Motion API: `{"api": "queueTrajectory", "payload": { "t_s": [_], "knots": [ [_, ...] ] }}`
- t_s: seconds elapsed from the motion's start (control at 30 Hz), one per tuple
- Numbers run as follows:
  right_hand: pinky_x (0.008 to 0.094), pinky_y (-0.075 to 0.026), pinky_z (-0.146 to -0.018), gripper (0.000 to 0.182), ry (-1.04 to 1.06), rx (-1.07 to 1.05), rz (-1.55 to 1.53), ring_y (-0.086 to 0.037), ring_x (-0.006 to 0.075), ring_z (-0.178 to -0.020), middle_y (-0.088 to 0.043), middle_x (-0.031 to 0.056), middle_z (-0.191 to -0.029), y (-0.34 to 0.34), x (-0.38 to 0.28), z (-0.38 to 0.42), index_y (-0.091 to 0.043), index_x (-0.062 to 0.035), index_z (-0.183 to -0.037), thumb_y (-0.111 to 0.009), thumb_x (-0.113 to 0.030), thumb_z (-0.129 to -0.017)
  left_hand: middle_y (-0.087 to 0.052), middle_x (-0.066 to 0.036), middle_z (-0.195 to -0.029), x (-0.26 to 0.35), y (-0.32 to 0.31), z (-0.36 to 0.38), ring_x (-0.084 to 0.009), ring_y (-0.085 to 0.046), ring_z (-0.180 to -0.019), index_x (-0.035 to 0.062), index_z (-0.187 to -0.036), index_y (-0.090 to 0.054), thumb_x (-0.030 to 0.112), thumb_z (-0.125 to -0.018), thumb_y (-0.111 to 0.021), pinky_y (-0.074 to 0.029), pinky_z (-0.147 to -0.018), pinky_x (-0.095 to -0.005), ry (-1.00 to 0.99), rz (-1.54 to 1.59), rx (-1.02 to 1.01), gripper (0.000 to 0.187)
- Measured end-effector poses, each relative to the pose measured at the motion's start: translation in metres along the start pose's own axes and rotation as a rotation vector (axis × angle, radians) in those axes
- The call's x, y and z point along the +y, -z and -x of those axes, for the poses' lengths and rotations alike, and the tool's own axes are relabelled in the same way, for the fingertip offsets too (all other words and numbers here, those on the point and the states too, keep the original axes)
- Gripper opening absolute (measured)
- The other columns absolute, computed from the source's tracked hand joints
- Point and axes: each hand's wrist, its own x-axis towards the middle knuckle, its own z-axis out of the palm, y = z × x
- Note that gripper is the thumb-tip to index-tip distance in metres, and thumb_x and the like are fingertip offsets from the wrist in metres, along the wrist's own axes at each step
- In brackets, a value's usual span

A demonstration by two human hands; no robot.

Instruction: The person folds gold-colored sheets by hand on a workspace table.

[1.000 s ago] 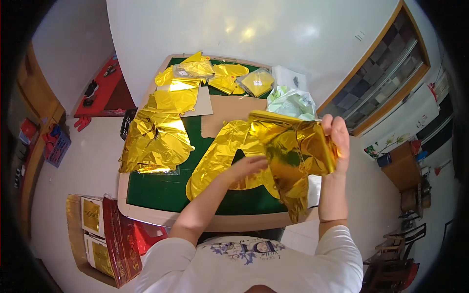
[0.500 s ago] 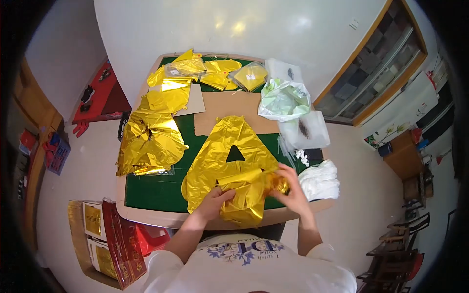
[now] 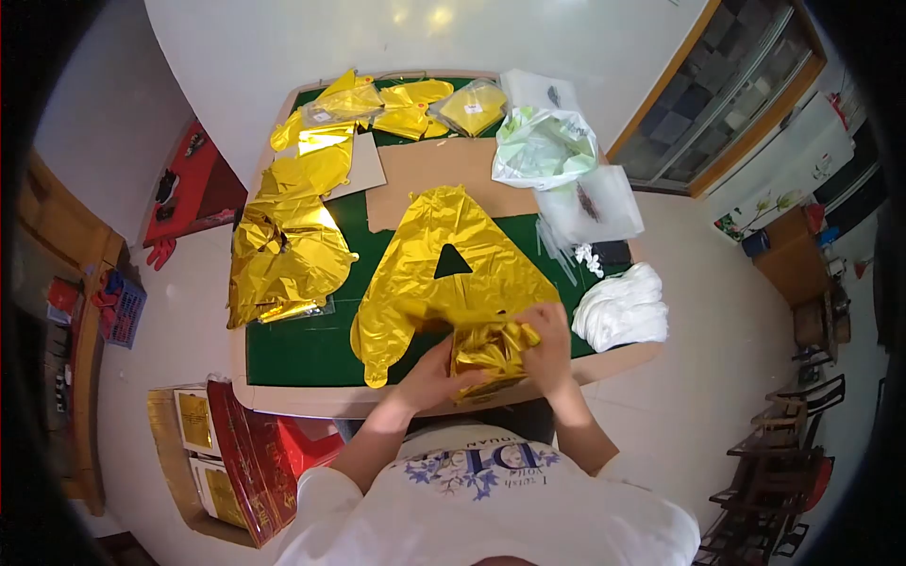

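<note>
Lower centre of the frame: left hand and right hand, fingers clenched on a crumpled gold foil balloon, folding it small over the green-topped bench. Just above, flat gold A-shaped foil balloon. Next, likely, pressing the bundle tighter.

The person wears a white short-sleeved T-shirt with a printed design across the chest: large dark-blue letters over a blue floral pattern and a line of small script. The sleeves end above the elbows, leaving both forearms bare. Neither the left hand nor the right hand shows gloves.
</note>
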Motion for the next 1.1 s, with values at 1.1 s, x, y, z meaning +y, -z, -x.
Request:
{"api": "queueTrajectory", "payload": {
  "t_s": [1.1],
  "knots": [
    [0.0141,-0.041,-0.068,0.007,-0.457,0.124,-0.929,-0.055,0.0010,-0.074,-0.062,-0.0041,-0.082,0.010,0.005,-0.055,-0.058,-0.0009,-0.096,-0.057,0.003,-0.090,-0.059,-0.007,-0.122,0.031,-0.016,-0.003,-0.0164,-0.057,-0.111,0.0000,-0.129,-0.050,0.003,-0.084,-0.066,-0.044,-0.097,-0.0322,0.116,0.265,-0.350,0.048]
  ]
}}
